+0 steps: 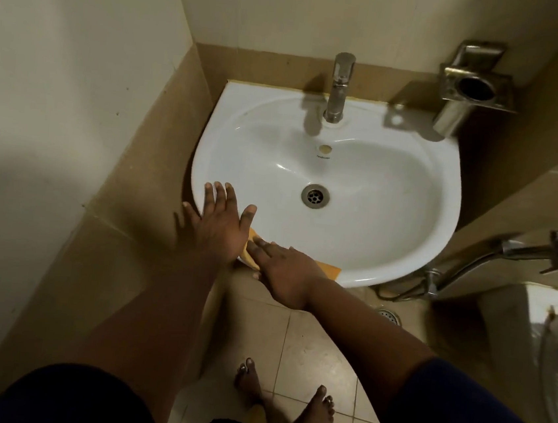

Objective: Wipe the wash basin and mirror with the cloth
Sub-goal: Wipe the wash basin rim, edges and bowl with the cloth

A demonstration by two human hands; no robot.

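Both hands at near-left rim of the wash basin (pixel 388 243). The cloth (pixel 330 270), orange-yellow, lies draped on the near rim; only two patches show, one between the hands and a flat corner to the right of the right hand.

Left hand (pixel 219 225): fingers straight and spread, palm down on the rim, tips reaching just inside the bowl. It grasps nothing. Judged a brace, steadying the body while leaning over the basin; its heel may also sit on the cloth's left end, but that edge is hidden.

Right hand (pixel 281 270): flat, fingers extended toward the left, pressing down on the cloth. No curl round it, so released rather than clenched; pressure through the palm is what a rim wipe wants, since it keeps the cloth spread wide against the curved edge.

Bowl inside looks wet-glossy, drain (pixel 315 196) at centre, tap (pixel 339 86) at far side on the back ledge. A steel holder (pixel 469 86) is fixed to the wall at far right, a spray hose (pixel 507 256) hangs at right below the basin.

The mirror is not in view; camera points down. Judged: basin stage in hand, mirror still to be done.

Bare feet (pixel 285 401) on tiled floor, near, set squarely facing the basin.
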